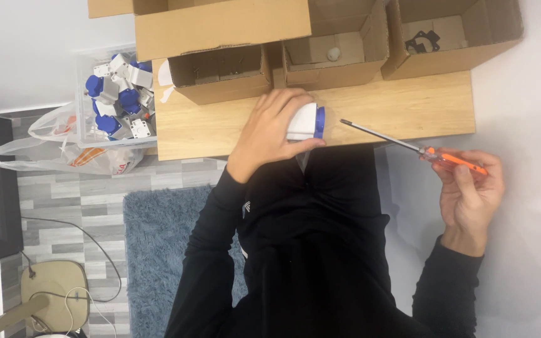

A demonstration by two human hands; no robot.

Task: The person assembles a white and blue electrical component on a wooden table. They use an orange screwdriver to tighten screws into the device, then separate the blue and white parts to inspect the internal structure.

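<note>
Hands grip white-blue part [307,122] and orange screwdriver [421,150] over wooden table [408,106].

White plastic socket part w/ blue cap [308,121] sits on edge of wooden table, gripped from above. Orange-handled screwdriver w/ thin metal shaft [421,149] held level, tip pointing toward it.

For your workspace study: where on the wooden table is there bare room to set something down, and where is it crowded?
Bare wood on the table lies right of the left hand, below the cardboard boxes; a smaller patch lies left of that hand. The back edge is crowded with boxes.
</note>
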